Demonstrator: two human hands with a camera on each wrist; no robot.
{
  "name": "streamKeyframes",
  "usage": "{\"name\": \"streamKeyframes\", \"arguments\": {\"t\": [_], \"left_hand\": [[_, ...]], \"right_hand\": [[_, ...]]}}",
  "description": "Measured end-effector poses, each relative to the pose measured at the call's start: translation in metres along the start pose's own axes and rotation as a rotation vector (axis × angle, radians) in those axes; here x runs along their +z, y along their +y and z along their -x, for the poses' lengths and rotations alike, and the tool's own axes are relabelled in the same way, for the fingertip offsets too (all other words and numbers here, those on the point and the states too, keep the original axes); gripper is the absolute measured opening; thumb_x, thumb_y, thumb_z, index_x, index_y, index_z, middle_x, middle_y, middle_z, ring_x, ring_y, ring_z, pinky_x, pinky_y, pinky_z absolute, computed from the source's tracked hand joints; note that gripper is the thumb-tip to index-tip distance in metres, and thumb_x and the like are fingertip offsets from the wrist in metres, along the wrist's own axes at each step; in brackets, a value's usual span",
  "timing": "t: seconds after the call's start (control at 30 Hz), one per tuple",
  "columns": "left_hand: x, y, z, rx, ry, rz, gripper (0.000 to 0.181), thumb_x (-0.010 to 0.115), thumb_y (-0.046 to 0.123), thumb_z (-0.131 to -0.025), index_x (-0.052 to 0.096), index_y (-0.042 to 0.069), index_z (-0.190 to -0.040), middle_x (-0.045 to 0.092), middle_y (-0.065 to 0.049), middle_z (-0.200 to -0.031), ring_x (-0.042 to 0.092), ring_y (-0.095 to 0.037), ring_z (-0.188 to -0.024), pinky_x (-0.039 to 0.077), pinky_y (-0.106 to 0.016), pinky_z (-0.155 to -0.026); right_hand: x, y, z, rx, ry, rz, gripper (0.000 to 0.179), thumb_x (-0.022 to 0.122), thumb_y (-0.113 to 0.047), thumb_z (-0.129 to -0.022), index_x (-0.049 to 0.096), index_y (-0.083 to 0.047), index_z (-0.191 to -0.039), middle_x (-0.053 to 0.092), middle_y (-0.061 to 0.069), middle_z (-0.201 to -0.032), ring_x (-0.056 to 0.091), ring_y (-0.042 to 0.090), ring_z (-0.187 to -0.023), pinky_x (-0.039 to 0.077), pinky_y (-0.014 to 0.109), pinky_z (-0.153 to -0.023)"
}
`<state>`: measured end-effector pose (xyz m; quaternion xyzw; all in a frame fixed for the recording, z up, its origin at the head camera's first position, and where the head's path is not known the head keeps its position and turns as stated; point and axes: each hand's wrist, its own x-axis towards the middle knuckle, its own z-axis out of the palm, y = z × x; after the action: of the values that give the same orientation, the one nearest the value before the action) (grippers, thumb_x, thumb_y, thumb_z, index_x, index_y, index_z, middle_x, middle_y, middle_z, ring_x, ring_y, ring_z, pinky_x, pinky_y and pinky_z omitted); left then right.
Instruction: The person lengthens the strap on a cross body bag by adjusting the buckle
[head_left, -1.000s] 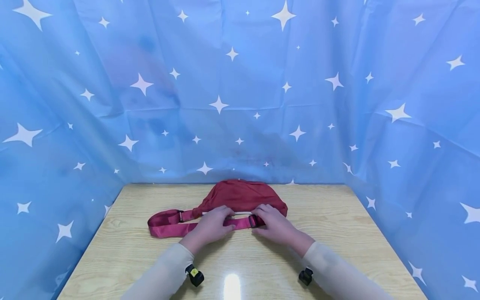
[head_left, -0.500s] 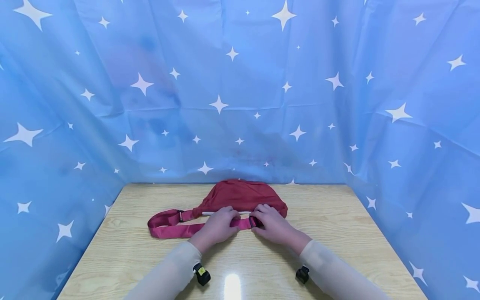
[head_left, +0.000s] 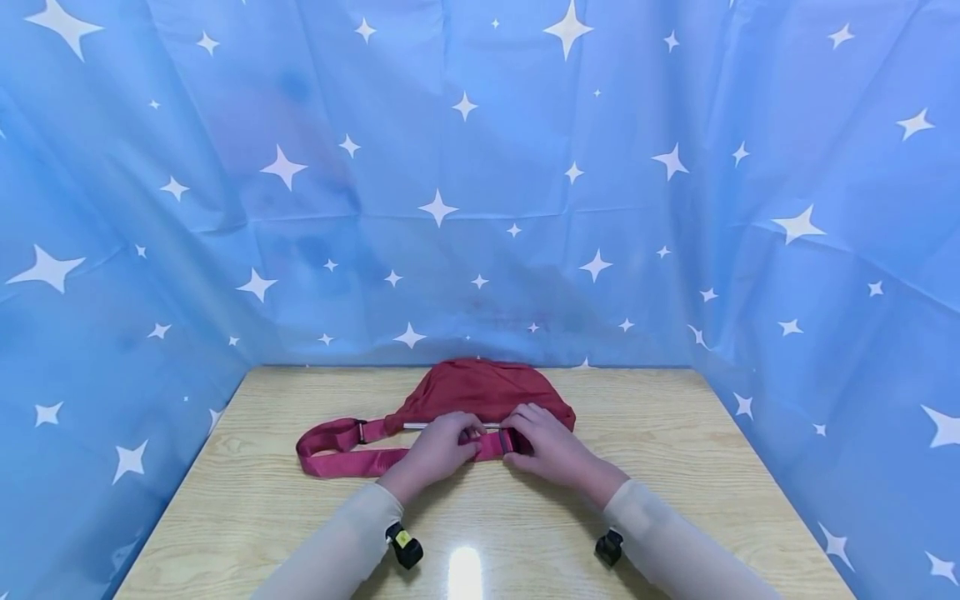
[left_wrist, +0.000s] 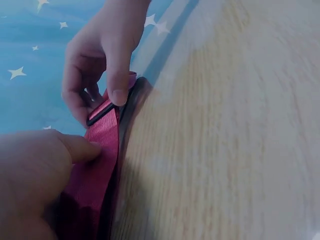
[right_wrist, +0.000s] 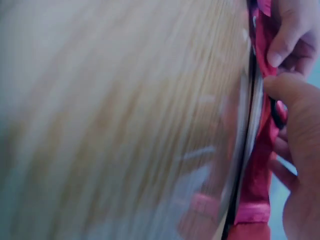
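Note:
A dark red waist bag (head_left: 487, 392) lies at the far side of the table, its pink-red strap (head_left: 345, 462) looped out to the left and along the front. My left hand (head_left: 438, 450) pinches the strap in front of the bag, thumb on the near face. Just to its right, my right hand (head_left: 551, 446) pinches the strap at a black slide buckle (head_left: 507, 441). In the left wrist view, the right thumb and fingers (left_wrist: 118, 95) grip the buckle (left_wrist: 101, 114) at its edges. The right wrist view has both hands close together on the strap (right_wrist: 257, 175).
The wooden table (head_left: 300, 533) runs up to a blue star-printed curtain (head_left: 480, 183) at the back and sides. A second black buckle (head_left: 362, 432) sits on the strap's left part. A light-coloured zip line (head_left: 414, 426) edges the bag's front.
My left hand has slid right along the strap, closer to the right hand. The buckle has tilted a little in the right hand's fingers. The bag has stayed in place.

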<state>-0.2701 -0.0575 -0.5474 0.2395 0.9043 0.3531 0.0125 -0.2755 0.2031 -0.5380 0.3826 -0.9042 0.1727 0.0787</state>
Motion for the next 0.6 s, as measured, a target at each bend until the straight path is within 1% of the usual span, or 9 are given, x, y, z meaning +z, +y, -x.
{"name": "streamKeyframes", "arguments": {"t": [0.1,0.27,0.37,0.6], "left_hand": [[-0.0012,-0.0011,-0.0010,-0.010,-0.012,0.071,0.011,0.079,0.013,-0.105,0.079,0.019,-0.115,0.070,0.010,-0.099,0.064,-0.008,-0.091,0.057,-0.032,-0.083],[-0.0035,-0.0018,-0.0025,0.003,-0.005,0.155,0.008,0.077,0.012,-0.106,0.080,0.017,-0.112,0.072,0.011,-0.096,0.065,-0.008,-0.089,0.056,-0.031,-0.082],[-0.0038,-0.0019,-0.0039,0.011,-0.002,0.189,0.007,0.078,0.011,-0.105,0.080,0.017,-0.109,0.072,0.012,-0.095,0.065,-0.008,-0.089,0.055,-0.031,-0.082],[-0.0038,-0.0014,-0.0060,0.016,-0.001,0.220,0.007,0.078,0.012,-0.105,0.080,0.019,-0.104,0.072,0.012,-0.095,0.066,-0.008,-0.090,0.056,-0.031,-0.084]], "right_hand": [[-0.0010,0.0014,0.0008,-0.011,0.008,-0.004,0.044,0.090,-0.033,-0.095,0.071,-0.017,-0.131,0.066,-0.004,-0.126,0.058,0.015,-0.117,0.052,0.041,-0.105],[-0.0047,0.0019,0.0023,-0.034,0.040,-0.034,0.044,0.092,-0.032,-0.094,0.072,-0.018,-0.131,0.067,-0.005,-0.126,0.058,0.014,-0.118,0.053,0.040,-0.104],[-0.0075,0.0020,0.0026,-0.048,0.058,-0.068,0.044,0.093,-0.031,-0.093,0.073,-0.017,-0.130,0.067,-0.005,-0.126,0.059,0.015,-0.118,0.053,0.040,-0.103],[-0.0100,0.0029,0.0018,-0.060,0.066,-0.110,0.047,0.095,-0.029,-0.091,0.073,-0.015,-0.130,0.068,-0.005,-0.127,0.059,0.015,-0.119,0.053,0.042,-0.103]]}}
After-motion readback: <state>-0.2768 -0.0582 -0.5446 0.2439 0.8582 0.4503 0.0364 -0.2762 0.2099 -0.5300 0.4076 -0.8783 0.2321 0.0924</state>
